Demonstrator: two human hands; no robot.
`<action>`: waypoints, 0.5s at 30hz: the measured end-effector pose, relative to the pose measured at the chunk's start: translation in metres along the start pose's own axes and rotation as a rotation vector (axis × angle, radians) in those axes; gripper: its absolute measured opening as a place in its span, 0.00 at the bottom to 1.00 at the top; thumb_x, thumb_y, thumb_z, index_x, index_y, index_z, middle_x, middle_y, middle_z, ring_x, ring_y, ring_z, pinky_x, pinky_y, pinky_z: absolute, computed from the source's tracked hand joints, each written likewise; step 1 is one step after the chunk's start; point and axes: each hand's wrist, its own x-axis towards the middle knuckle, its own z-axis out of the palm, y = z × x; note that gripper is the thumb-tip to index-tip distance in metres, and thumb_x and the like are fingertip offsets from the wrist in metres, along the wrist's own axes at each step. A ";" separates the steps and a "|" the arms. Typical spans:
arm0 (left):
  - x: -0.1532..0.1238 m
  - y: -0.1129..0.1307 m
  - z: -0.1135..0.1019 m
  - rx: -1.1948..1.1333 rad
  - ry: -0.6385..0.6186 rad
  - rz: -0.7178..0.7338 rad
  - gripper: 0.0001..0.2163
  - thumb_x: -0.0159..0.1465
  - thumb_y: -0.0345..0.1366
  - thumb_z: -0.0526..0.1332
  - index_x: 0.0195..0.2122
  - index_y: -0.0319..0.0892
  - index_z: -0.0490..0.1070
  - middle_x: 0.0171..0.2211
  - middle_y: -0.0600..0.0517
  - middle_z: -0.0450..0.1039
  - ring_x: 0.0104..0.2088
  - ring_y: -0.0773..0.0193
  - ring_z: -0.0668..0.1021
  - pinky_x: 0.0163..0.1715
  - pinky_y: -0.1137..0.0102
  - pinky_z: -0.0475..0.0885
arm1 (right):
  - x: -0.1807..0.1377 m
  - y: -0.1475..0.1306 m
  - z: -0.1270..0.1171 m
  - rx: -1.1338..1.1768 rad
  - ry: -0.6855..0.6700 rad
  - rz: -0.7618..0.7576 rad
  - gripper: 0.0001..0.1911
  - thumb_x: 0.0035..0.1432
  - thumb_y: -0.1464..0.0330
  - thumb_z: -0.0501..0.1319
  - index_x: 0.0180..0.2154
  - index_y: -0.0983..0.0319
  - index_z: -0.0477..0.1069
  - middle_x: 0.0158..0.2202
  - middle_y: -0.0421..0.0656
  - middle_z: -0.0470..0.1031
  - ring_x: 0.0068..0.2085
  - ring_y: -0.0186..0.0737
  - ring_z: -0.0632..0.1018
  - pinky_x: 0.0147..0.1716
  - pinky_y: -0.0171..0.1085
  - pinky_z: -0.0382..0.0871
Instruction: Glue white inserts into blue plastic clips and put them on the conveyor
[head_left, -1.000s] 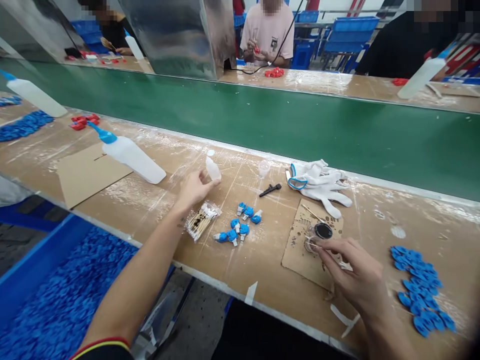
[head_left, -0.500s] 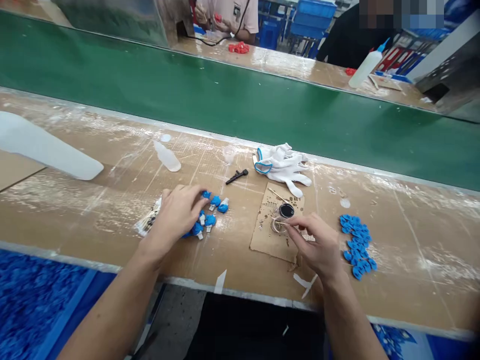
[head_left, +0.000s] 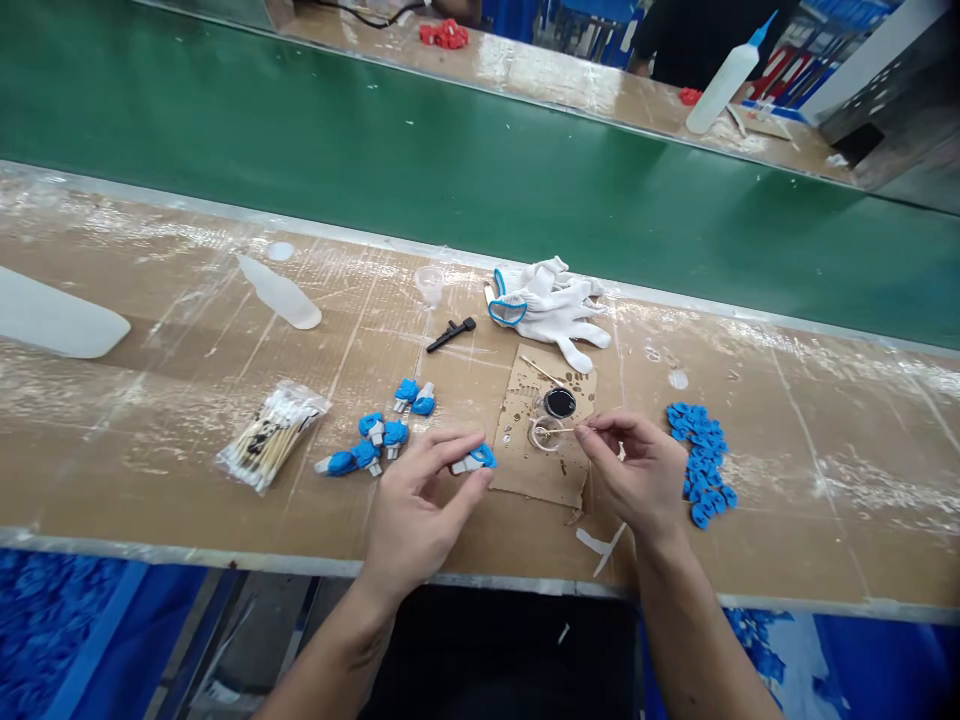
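"What's in the containers?"

"On a stained brown cardboard piece (head_left: 517, 480), a small round cup (head_left: 541, 404) holds glossy black contents (head_left: 560, 402). Just nearer stands a shallow clear plastic cup (head_left: 532, 435). To the left, a transparent plastic bag (head_left: 315, 403) is packed with white-tipped wooden swabs (head_left: 270, 440)."

"And the hands?"

"The left hand (head_left: 471, 466) pinches a blue-and-white plastic part (head_left: 484, 457) between thumb and fingers, above the cardboard's near left edge. The right hand (head_left: 592, 432) pinches a thin wooden stick (head_left: 561, 431), its far end over the clear cup."

"Anything hard to make out?"

"Whether that end touches the cup, and what the cup contains. Fingers cover some of the part. At the left, a white plastic bottle (head_left: 60, 315) is cut off, as is the blue plastic bin (head_left: 150, 620) of blue pieces (head_left: 52, 610) at near left."

"What else is around?"

"Similar blue-and-white parts (head_left: 367, 445) left of the cardboard, white knit gloves (head_left: 551, 305) at its far edge, a blue plastic heap (head_left: 703, 460) to the right. Beyond runs a green belt (head_left: 480, 190)."
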 end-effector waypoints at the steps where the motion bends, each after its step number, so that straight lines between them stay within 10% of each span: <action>1: -0.001 0.000 0.006 -0.053 0.003 -0.050 0.13 0.65 0.30 0.69 0.50 0.48 0.82 0.46 0.49 0.81 0.46 0.61 0.83 0.44 0.70 0.79 | -0.001 0.000 0.000 0.047 0.028 0.056 0.03 0.60 0.69 0.71 0.34 0.59 0.78 0.31 0.40 0.81 0.27 0.34 0.76 0.24 0.34 0.69; 15: -0.001 0.006 0.034 -0.192 -0.031 -0.271 0.10 0.61 0.32 0.72 0.44 0.43 0.81 0.42 0.48 0.86 0.41 0.59 0.87 0.42 0.69 0.83 | -0.004 -0.012 -0.005 0.398 0.252 0.286 0.07 0.53 0.71 0.76 0.32 0.58 0.79 0.30 0.38 0.80 0.31 0.34 0.79 0.29 0.32 0.75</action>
